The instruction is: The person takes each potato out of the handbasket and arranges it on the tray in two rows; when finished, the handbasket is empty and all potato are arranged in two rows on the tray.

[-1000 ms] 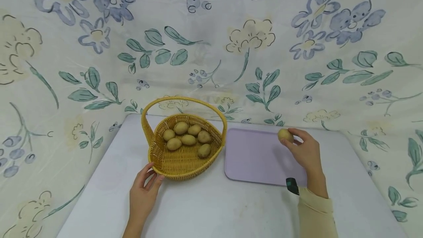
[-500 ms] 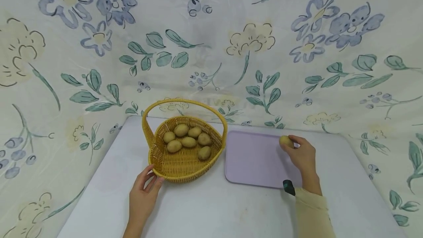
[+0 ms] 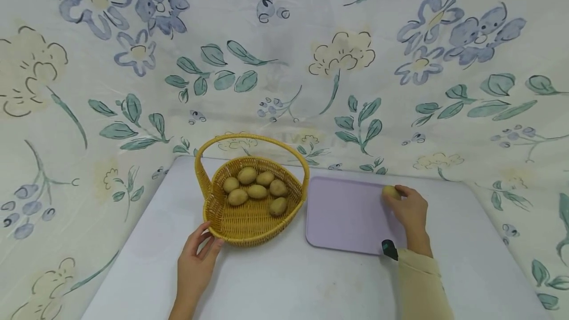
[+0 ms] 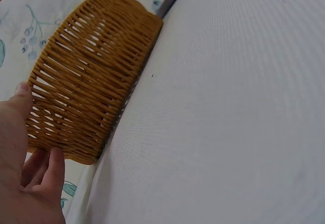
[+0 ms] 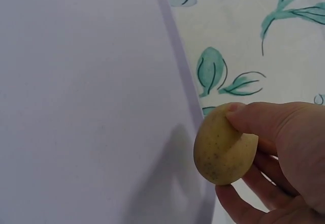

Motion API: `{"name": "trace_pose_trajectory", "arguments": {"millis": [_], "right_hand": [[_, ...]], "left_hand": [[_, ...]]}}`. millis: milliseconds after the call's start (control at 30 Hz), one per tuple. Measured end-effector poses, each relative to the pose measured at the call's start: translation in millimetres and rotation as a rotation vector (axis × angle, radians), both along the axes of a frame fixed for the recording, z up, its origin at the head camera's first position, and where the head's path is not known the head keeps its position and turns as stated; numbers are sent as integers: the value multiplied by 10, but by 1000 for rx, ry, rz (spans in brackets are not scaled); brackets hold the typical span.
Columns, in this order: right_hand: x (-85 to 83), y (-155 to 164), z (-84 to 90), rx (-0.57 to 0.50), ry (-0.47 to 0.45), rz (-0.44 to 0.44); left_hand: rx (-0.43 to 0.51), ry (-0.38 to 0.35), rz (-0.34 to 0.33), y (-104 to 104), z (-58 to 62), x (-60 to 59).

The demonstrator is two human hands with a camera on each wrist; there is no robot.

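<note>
My right hand (image 3: pixel 410 211) pinches a potato (image 5: pixel 223 145) between thumb and fingers over the far right part of a pale purple tray (image 3: pixel 346 216). In the right wrist view the potato is yellowish with small dark specks and overlaps the tray's edge. A yellow wicker basket (image 3: pixel 244 223) with a tall hoop handle (image 3: pixel 253 137) stands left of the tray. Several potatoes (image 3: pixel 257 191) lie inside it, mostly toward the back. My left hand (image 3: pixel 197 260) holds the basket's near left end, thumb and fingers on either side, as the left wrist view also shows.
Everything stands on a white table (image 3: pixel 284 280). Behind it hangs a floral cloth (image 3: pixel 284 63) with blue flowers and green leaves. A small dark device (image 3: pixel 389 249) sits at the right wrist, by the beige sleeve (image 3: pixel 420 280).
My right hand has lowered the potato toward the tray's far right corner. My left hand keeps its place on the basket. The head view has shifted slightly.
</note>
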State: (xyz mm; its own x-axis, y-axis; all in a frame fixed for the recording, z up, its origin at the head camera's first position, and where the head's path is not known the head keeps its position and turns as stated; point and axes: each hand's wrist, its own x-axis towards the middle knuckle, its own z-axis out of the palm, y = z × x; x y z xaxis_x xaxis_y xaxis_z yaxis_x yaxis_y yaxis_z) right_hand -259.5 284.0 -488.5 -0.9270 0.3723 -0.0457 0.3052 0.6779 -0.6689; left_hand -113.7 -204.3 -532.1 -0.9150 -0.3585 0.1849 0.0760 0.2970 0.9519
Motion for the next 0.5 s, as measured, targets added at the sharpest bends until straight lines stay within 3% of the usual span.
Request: {"name": "trace_pose_trajectory", "arguments": {"millis": [233, 500], "right_hand": [[-31, 39, -3, 13, 10, 22], [-72, 54, -3, 32, -49, 43]], "left_hand": [[1, -2, -2, 1, 7, -3], [4, 15, -22, 0, 11, 8]]}}
